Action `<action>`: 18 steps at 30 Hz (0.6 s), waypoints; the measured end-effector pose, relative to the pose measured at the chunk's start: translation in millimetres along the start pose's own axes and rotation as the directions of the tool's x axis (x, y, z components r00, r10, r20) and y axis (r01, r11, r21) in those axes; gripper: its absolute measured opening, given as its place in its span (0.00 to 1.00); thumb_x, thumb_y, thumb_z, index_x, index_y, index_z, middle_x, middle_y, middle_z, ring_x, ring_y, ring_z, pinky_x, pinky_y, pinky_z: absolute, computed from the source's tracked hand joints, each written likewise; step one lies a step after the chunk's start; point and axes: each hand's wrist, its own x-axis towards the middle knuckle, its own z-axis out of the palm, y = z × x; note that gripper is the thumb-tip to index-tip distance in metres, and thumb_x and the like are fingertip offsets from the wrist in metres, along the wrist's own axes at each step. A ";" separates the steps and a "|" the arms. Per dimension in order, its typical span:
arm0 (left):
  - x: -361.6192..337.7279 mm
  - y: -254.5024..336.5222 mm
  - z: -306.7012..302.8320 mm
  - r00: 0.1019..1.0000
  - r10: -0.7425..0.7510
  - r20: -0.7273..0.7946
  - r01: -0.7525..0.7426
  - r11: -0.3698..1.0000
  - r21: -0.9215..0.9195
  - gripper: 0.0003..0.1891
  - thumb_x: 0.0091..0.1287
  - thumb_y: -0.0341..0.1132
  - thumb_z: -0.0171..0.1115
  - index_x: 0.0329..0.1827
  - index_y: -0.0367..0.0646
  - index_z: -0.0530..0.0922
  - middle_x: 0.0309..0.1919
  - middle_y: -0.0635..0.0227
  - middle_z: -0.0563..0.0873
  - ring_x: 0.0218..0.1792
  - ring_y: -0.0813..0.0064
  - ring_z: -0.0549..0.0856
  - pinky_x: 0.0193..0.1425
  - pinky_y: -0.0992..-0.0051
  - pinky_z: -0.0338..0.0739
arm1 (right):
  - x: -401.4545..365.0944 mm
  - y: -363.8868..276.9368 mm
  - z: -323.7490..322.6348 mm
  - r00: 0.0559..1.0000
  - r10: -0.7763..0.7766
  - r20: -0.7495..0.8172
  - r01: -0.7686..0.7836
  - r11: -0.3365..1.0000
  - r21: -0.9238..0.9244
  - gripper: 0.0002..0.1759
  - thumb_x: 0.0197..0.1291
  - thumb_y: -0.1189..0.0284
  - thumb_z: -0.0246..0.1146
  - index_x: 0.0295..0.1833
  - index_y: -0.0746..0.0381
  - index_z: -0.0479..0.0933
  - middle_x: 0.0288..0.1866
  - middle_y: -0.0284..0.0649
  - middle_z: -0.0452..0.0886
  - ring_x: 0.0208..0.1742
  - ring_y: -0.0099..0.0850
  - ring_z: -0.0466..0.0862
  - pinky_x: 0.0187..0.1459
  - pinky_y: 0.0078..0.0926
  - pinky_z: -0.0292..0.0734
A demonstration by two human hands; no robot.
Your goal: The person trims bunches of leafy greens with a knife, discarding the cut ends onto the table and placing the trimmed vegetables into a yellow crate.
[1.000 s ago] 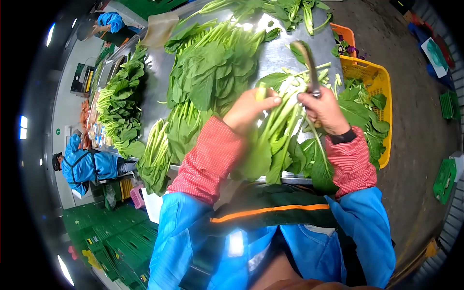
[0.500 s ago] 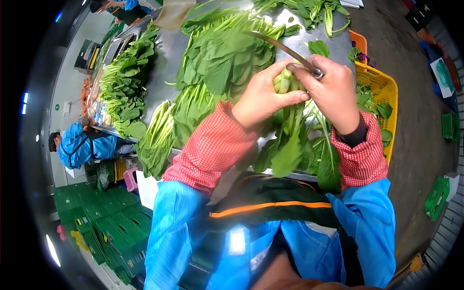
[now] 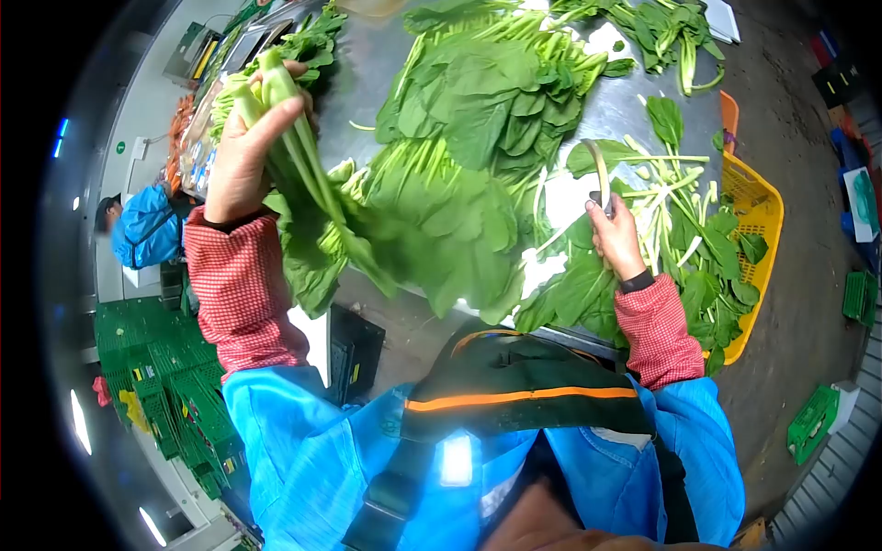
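Note:
My left hand (image 3: 244,156) is raised at the left side of the metal table (image 3: 354,69), its fingers wrapped round a bunch of leafy greens (image 3: 308,161). The thick pale stem ends point up and the leaves hang down. Closed round the handle of a curved knife (image 3: 601,167), my right hand (image 3: 619,239) is low over the right part of the table. Loose leaves and stalks (image 3: 675,207) lie beside and beneath it. Between my hands, stacked leafy greens (image 3: 478,106) cover the table, with another layer (image 3: 441,220) nearer to me.
A yellow crate (image 3: 768,220) with leaves in it stands against the table's right side. More greens (image 3: 657,32) lie at the far right. Green crates (image 3: 138,331) are stacked at the left, near a person in blue (image 3: 152,225). The floor (image 3: 795,303) shows at right.
My hands have moved apart from close together. The left carried the bunch far to the left; the right moved down with the knife, away from the stem ends.

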 end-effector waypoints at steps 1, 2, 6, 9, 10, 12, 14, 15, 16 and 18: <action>1.6 -4.0 -14.0 0.997 0.009 -0.078 0.012 0.965 0.263 0.23 0.62 0.38 0.68 0.59 0.45 0.74 0.44 0.69 0.81 0.40 0.80 0.80 0.46 0.78 0.75 | -1.5 2.2 8.4 0.997 0.073 -0.004 -0.072 0.991 0.113 0.15 0.65 0.64 0.62 0.49 0.62 0.70 0.23 0.32 0.71 0.14 0.18 0.66 0.15 0.18 0.61; 7.4 -23.0 -28.9 0.998 0.034 -0.059 -0.009 0.924 0.381 0.23 0.61 0.36 0.69 0.59 0.46 0.74 0.44 0.70 0.82 0.39 0.82 0.79 0.45 0.77 0.75 | -0.8 4.4 15.5 0.989 0.147 -0.003 -0.142 0.964 0.224 0.16 0.66 0.63 0.61 0.50 0.61 0.68 0.23 0.32 0.69 0.12 0.17 0.64 0.11 0.18 0.57; 13.6 -150.2 -77.2 0.983 0.057 -0.177 0.150 0.315 0.937 0.29 0.58 0.42 0.71 0.62 0.53 0.71 0.48 0.59 0.82 0.44 0.59 0.84 0.49 0.63 0.78 | 17.9 38.2 35.3 0.974 0.219 -0.065 -0.192 0.938 0.289 0.14 0.67 0.65 0.60 0.49 0.61 0.65 0.22 0.35 0.71 0.11 0.19 0.64 0.10 0.20 0.58; -7.8 -200.4 -48.9 0.893 -0.208 -0.399 0.428 0.113 0.897 0.41 0.51 0.53 0.75 0.68 0.56 0.66 0.54 0.52 0.77 0.52 0.51 0.80 0.55 0.60 0.76 | 41.7 117.4 28.5 0.969 -0.011 -0.245 -0.013 0.995 -0.096 0.19 0.64 0.65 0.62 0.53 0.65 0.68 0.26 0.37 0.74 0.17 0.25 0.73 0.18 0.24 0.69; -20.4 -227.9 -46.4 0.914 -0.164 -0.370 0.395 0.155 0.906 0.44 0.50 0.55 0.75 0.69 0.54 0.65 0.55 0.50 0.75 0.54 0.49 0.78 0.57 0.60 0.75 | 27.9 109.2 21.4 0.917 -0.313 -0.248 0.179 0.878 -0.444 0.23 0.62 0.65 0.64 0.55 0.70 0.70 0.33 0.42 0.82 0.30 0.35 0.82 0.35 0.30 0.78; -30.4 -257.5 -36.8 0.955 -0.045 -0.294 0.293 0.317 0.902 0.48 0.48 0.56 0.76 0.72 0.50 0.62 0.57 0.47 0.73 0.58 0.49 0.75 0.60 0.61 0.73 | 0.9 78.5 10.8 0.936 -0.227 -0.271 0.059 0.856 -0.514 0.26 0.60 0.62 0.65 0.59 0.66 0.71 0.41 0.51 0.85 0.42 0.45 0.85 0.46 0.37 0.78; -28.6 -258.0 -17.1 0.964 0.114 -0.242 0.154 0.503 0.850 0.46 0.51 0.51 0.76 0.71 0.42 0.63 0.56 0.47 0.74 0.58 0.51 0.76 0.62 0.62 0.72 | -8.2 79.6 -12.7 0.927 -0.218 -0.304 0.002 0.815 -0.580 0.29 0.58 0.60 0.65 0.62 0.61 0.70 0.40 0.53 0.85 0.41 0.49 0.86 0.43 0.41 0.79; -25.0 -251.7 -7.5 0.965 0.108 -0.240 0.137 0.570 0.810 0.44 0.53 0.49 0.75 0.71 0.43 0.63 0.56 0.46 0.74 0.58 0.51 0.76 0.62 0.62 0.71 | -11.7 75.6 -24.7 0.913 -0.234 -0.335 -0.035 0.771 -0.636 0.29 0.58 0.60 0.65 0.62 0.61 0.70 0.41 0.54 0.84 0.42 0.50 0.85 0.44 0.41 0.79; -20.3 -240.9 3.1 0.966 0.105 -0.237 0.119 0.633 0.765 0.43 0.55 0.48 0.74 0.71 0.44 0.63 0.57 0.46 0.74 0.58 0.52 0.76 0.62 0.62 0.71 | -12.8 71.4 -41.5 0.908 -0.215 -0.360 -0.096 0.729 -0.678 0.29 0.58 0.60 0.65 0.62 0.62 0.71 0.42 0.55 0.84 0.43 0.51 0.85 0.45 0.42 0.79; -12.6 -221.2 25.0 0.962 0.117 -0.248 0.076 0.756 0.650 0.40 0.55 0.45 0.74 0.68 0.39 0.65 0.55 0.47 0.75 0.56 0.53 0.77 0.63 0.63 0.70 | -10.4 76.4 -83.2 0.880 -0.307 -0.363 -0.062 0.683 -0.728 0.28 0.59 0.60 0.65 0.61 0.64 0.71 0.43 0.57 0.83 0.44 0.53 0.84 0.46 0.43 0.78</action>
